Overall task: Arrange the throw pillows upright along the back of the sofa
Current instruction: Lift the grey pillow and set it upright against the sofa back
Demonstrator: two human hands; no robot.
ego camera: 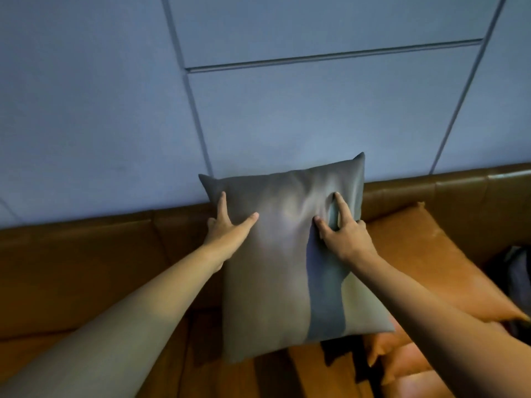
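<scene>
A grey square throw pillow (275,271) stands upright against the back of the brown leather sofa (86,254), its top corners reaching above the backrest. My left hand (227,228) grips the pillow's upper left edge, thumb on the front. My right hand (342,228) pinches a fold of the fabric near the upper right. An orange-brown pillow (431,262) leans against the backrest just to the right, touching the grey one. Another orange pillow (402,360) lies on the seat below it.
A pale blue panelled wall (287,110) rises right behind the sofa. A dark object (517,277) sits at the far right edge. The sofa's seat and backrest stretch away to the left of the grey pillow.
</scene>
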